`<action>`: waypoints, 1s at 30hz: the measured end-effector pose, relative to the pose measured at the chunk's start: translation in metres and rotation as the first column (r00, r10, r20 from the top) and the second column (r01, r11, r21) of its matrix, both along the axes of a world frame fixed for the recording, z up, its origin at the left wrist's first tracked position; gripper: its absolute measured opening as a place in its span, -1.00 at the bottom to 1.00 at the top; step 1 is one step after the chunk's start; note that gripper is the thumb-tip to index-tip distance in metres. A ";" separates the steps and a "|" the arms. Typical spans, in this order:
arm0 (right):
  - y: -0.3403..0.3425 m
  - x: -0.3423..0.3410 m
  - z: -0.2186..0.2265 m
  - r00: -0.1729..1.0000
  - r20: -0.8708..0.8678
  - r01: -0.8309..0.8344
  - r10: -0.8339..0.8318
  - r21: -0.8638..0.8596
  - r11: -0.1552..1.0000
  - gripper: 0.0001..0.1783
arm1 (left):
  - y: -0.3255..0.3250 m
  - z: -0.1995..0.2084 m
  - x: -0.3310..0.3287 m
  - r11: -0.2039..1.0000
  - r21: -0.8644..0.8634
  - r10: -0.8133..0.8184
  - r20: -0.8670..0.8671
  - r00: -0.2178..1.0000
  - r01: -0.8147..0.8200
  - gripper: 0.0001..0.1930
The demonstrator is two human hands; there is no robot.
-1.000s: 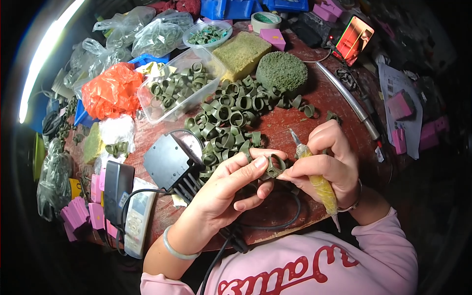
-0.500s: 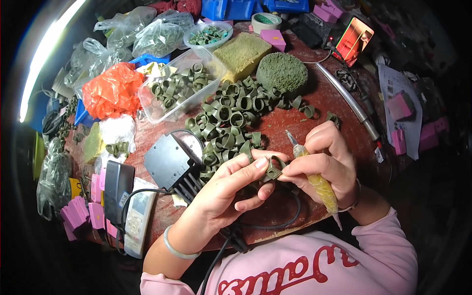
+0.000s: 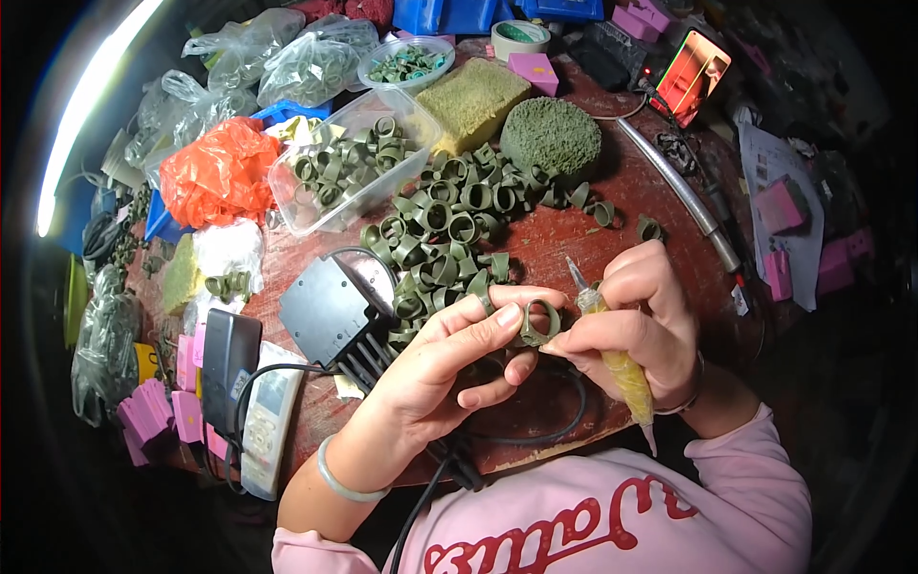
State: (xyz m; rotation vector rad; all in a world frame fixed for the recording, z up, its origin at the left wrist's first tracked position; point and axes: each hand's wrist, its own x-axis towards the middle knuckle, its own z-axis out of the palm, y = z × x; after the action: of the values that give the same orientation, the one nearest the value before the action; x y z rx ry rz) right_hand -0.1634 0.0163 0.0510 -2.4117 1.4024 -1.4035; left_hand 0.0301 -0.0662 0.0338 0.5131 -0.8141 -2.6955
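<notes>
Between the thumb and fingers of my left hand [image 3: 459, 349], an olive-green ring [image 3: 541, 323] is pinched with its round opening showing. My right hand [image 3: 645, 320] is closed around a pointed hand tool [image 3: 623, 371] that has a yellow wrapped handle and a thin tip at each end. The tool's upper tip points up and away from the ring. My right thumb and fingertip come right up to the ring's edge; whether they grip it I cannot tell. Just beyond my left hand lies a heap of similar green rings [image 3: 459, 230].
A clear plastic box [image 3: 304, 228] of rings stands behind the heap, next to a yellow sponge block [image 3: 473, 103] and a rough green lump [image 3: 550, 139]. A dark metal box [image 3: 330, 308] with cables sits left of my hands. At right lie a metal rod [image 3: 679, 191] and a lit phone [image 3: 690, 77].
The ring has turned in my fingers, so its opening now shows more fully. My right hand and the tool have shifted slightly; my left hand stays almost in place.
</notes>
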 end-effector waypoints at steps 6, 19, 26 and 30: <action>-0.001 0.002 0.000 1.000 -0.018 -0.002 0.002 0.027 1.000 -0.69 | 0.000 0.001 0.000 1.000 0.003 -0.019 0.020 1.000 0.019 -0.61; 0.001 -0.003 -0.005 0.994 -0.050 0.093 -0.095 -0.037 0.995 -0.76 | 0.003 0.007 -0.005 0.995 -0.097 -0.008 0.029 1.000 0.011 -0.57; -0.008 -0.027 0.011 0.974 0.071 0.222 -0.216 -0.092 0.971 -0.82 | 0.001 -0.008 0.002 0.993 0.092 0.089 -0.147 0.985 -0.076 -0.59; -0.008 -0.092 0.015 0.733 -0.040 0.678 -0.679 -0.022 0.734 -0.91 | 0.004 -0.005 0.008 0.998 0.042 0.053 -0.170 0.984 -0.046 -0.58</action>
State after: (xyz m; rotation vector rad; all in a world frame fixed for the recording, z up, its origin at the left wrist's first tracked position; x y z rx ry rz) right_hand -0.2550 0.0079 0.0660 -1.9956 2.4639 -1.4304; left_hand 0.0378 -0.0626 0.0288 0.3000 -0.6959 -2.6687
